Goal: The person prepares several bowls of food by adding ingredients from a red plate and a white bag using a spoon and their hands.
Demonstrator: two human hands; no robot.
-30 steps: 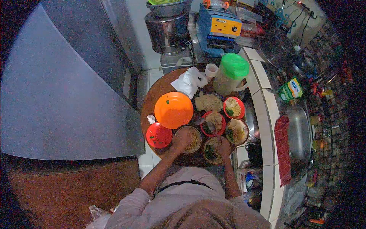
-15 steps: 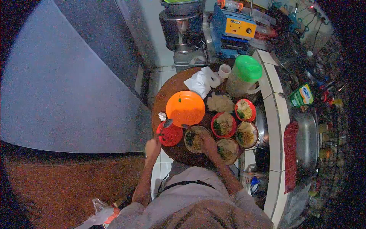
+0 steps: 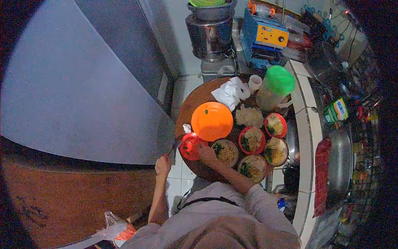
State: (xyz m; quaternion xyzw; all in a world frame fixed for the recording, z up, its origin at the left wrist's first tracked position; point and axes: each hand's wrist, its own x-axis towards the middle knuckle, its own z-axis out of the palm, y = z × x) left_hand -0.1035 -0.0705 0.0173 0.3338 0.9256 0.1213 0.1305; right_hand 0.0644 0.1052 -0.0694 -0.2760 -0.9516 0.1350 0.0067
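My left hand (image 3: 163,164), at the table's left edge, is closed around the handle of a spoon (image 3: 175,146), whose dark head points up toward the red bowl. That red bowl (image 3: 190,149) has dark green bits in it. Across its right side lies my right hand (image 3: 207,155); its fingers are too small and dim to show whether they grip anything. Just right of this hand is a bowl of noodles with greens (image 3: 226,154). Above the red bowl sits an orange plate (image 3: 212,120) with a small green leaf on it.
More filled bowls (image 3: 252,140) crowd the right of the round wooden table (image 3: 188,108), near a pale heap of food (image 3: 249,116). White tissue (image 3: 227,93), a white cup (image 3: 255,81) and a green-lidded jug (image 3: 278,83) stand behind. A tiled ledge (image 3: 304,137) borders the right.
My right hand has moved left from the noodle bowl to the red bowl. My left hand has drawn the spoon away from over the red bowl, leftward. The view has shifted slightly.
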